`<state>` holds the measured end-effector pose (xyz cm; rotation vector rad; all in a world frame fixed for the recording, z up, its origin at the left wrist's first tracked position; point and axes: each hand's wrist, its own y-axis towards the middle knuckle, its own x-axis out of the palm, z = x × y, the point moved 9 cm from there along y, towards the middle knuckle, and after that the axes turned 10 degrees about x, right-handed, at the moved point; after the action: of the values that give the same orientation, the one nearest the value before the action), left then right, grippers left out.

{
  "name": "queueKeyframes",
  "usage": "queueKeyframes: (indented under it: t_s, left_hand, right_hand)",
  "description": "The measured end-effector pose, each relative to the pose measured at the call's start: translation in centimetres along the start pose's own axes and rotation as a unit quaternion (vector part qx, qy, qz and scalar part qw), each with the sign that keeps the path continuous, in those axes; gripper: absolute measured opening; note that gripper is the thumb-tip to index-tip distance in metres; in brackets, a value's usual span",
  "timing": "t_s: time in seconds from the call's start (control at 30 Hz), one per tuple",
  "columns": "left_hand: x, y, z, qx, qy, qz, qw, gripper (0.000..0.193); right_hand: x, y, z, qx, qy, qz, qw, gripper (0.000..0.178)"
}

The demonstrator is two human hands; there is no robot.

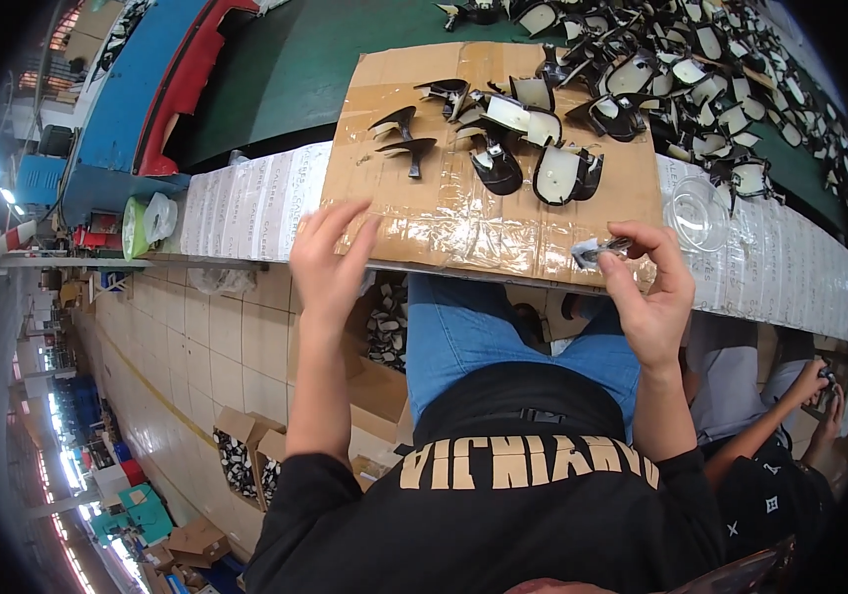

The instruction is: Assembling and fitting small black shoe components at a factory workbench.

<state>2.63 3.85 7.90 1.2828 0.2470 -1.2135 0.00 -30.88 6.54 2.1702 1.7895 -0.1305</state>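
Observation:
Over the left edge of the cardboard sheet (384, 218), my left hand (330, 259) hovers with its fingers apart, holding nothing. My right hand (656, 292) pinches a small dark piece with a pale, whitish end (592, 251) between thumb and fingers, just above the sheet's near right part; its exact kind is too small to make out. Two black shoe heels (410, 151) lie on the sheet beyond my left hand. A group of black heels with cream-coloured faces (559, 174) lies farther right on the sheet, some overlapping.
A big heap of similar heels (711, 89) covers the right of the green belt (285, 69). Beside my right hand stands a clear round bowl (696, 215). Boxes of heels (246, 455) sit on the floor at left. At right, a co-worker's hands (824, 391) hold something small.

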Motion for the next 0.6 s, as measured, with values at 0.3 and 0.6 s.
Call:
queueKeyframes:
  t_s: [0.3,0.6]
  left_hand:
    - [9.2,6.9,-2.4,0.040,0.174,-0.163,0.970,0.034]
    - [9.1,-1.9,1.4,-0.300,-0.687,0.051,0.660,0.021]
  right_hand:
    - [0.3,-1.8,-1.2,-0.009,0.003,-0.016,1.000,0.029]
    - [2.7,-1.2,-0.2,0.076,0.199,-0.070,0.975,0.030]
